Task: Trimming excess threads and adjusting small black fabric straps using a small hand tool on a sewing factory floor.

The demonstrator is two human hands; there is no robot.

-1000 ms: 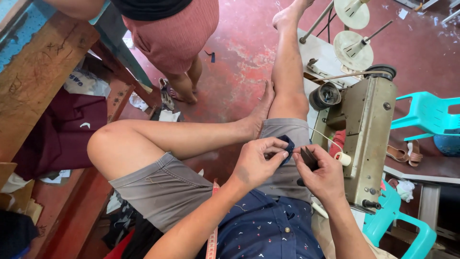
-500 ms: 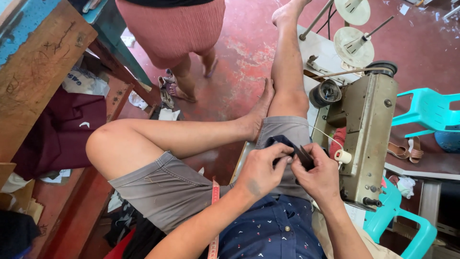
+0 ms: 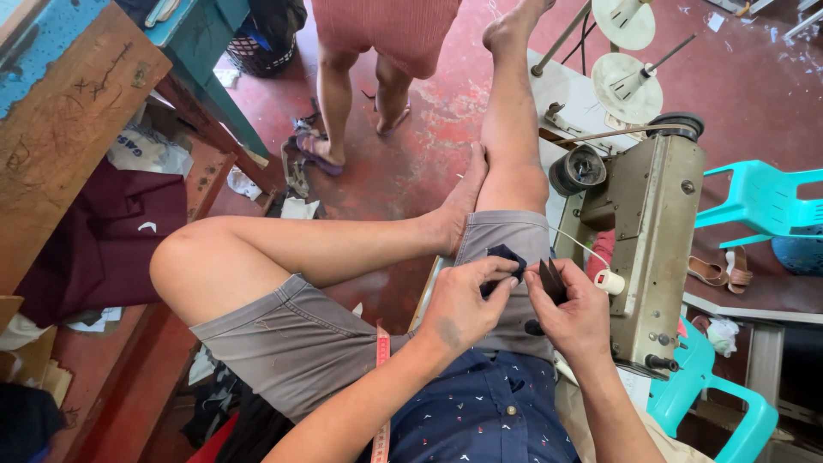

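My left hand (image 3: 463,304) pinches a small dark blue fabric piece (image 3: 506,257) over my right thigh. Close beside it, my right hand (image 3: 576,313) grips a small flat black piece (image 3: 551,279) between thumb and fingers. Both hands hover above my grey shorts (image 3: 343,330), just left of the olive sewing machine (image 3: 656,249). A measuring tape (image 3: 382,369) hangs down my chest beside the left forearm.
Another person's legs (image 3: 351,94) stand on the red floor ahead. A wooden bench (image 3: 60,129) with maroon cloth (image 3: 94,240) lies at left. Turquoise plastic chairs (image 3: 759,201) stand right of the machine, with white thread stands (image 3: 621,51) behind it.
My hands have drawn slightly apart; the blue fabric stays in the left, the black piece in the right. The standing person stepped farther away and the view tilted up.
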